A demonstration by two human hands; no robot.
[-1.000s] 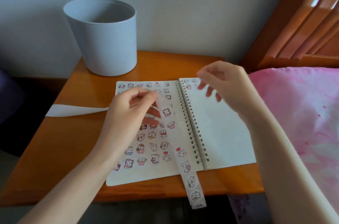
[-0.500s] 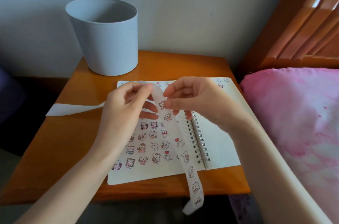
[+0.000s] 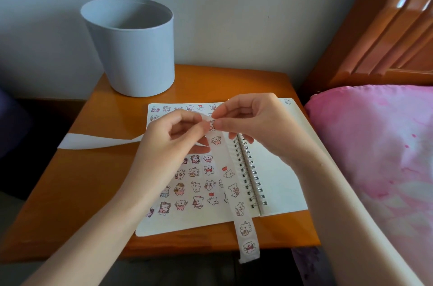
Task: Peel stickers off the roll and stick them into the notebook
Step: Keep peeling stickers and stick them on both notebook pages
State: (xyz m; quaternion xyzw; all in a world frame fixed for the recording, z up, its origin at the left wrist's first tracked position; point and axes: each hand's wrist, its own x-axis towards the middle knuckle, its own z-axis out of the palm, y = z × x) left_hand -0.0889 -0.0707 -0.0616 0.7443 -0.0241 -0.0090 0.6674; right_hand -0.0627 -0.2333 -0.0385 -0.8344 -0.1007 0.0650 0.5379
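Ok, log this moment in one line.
phase: peeling | left hand: holds sticker strip | right hand: pinches sticker at strip top | notebook: open, left page stickered

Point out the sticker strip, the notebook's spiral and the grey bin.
sticker strip [image 3: 245,229]: head view, lower end past the notebook.
spiral [image 3: 250,174]: head view, middle of the coil.
bin [image 3: 138,58]: head view, front wall.

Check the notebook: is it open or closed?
Open. The notebook lies flat, pages spread either side of the spiral binding; the left hand and right hand pinch the sticker strip above it.
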